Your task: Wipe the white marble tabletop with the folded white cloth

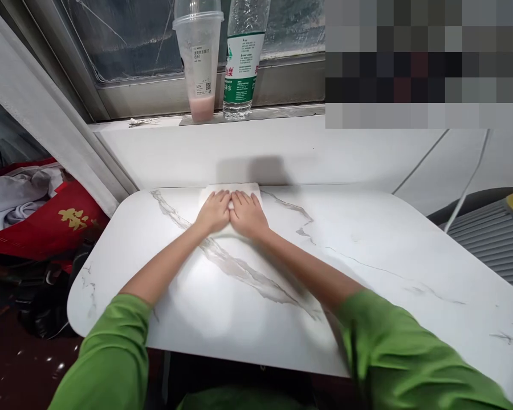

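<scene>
Both hands together at the far edge of the table point(359, 319), palms down on a white sheet point(233, 187). Left hand point(214, 212): flat, fingers extended and close together, pointing away from the person and angled a little right; not curled around anything. Right hand point(248, 214): same pose, mirrored, fingers straight and angled a little left; covers its side of the sheet, no grasp visible. Hands side by side, touching along the thumb sides, small gap near the fingertips. Palms hidden, so can't tell how hard they press. Left forearm point(166, 259) and right forearm point(303, 267) reach forward and converge in a V, both nearly straight, green sleeves point(106, 347) down to about the elbows. Sheet lies on the table against the wall point(162, 156), below the cup point(203, 62) and bottle point(241, 68) on the ledge.
</scene>
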A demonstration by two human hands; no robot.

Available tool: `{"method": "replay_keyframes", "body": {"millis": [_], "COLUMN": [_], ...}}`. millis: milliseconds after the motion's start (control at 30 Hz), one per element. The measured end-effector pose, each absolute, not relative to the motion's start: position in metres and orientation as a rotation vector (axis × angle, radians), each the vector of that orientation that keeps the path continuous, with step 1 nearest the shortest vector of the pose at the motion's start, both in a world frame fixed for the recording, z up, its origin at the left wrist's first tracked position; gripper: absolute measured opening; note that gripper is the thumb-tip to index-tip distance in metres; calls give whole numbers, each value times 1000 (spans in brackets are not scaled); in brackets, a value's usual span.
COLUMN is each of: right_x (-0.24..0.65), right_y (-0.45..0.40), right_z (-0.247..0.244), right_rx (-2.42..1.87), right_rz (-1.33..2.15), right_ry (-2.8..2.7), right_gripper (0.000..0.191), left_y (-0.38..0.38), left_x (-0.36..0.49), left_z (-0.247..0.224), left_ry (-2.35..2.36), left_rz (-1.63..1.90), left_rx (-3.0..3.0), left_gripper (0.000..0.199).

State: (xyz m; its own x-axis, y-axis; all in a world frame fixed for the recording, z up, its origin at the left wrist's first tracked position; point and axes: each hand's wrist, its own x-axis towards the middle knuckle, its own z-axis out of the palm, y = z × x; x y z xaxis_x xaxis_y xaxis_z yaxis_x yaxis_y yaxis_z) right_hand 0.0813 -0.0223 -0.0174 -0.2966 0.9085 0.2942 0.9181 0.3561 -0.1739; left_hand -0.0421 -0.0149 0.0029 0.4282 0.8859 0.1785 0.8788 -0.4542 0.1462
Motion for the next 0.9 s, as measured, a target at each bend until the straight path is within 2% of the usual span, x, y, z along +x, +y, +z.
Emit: {"method": "replay_keyframes", "body": {"millis": [133,333,533,733,833,900], "right_x": [73,73,64,52,48,46], "right_y": [18,0,-89,-204,-231,-232], "right_z": [-14,-18,-20,-18,-7,1], "right_rx": [-1616,-1558,-1471,-1181,-1080,-1061], "right_rz": [-1,5,126,473,618,679], "right_ry": [-2220,-2199,-2229,-2292,-2372,-2452], "right_gripper": [51,52,54,63,72,71], "left_y": [29,11,-87,-213,-245,-252], "left_x": [-48,-51,-74,-109,-120,-123], "left_z": [3,-3,-4,11,18,19], "left_ry": [1583,1641,1572,1473,1490,1518], "left_rz": [459,429,408,405,416,421], "left_rx": [2649,2642,2718,2727,2697,2675], "left_gripper": [47,46,46,46,49,51]}}
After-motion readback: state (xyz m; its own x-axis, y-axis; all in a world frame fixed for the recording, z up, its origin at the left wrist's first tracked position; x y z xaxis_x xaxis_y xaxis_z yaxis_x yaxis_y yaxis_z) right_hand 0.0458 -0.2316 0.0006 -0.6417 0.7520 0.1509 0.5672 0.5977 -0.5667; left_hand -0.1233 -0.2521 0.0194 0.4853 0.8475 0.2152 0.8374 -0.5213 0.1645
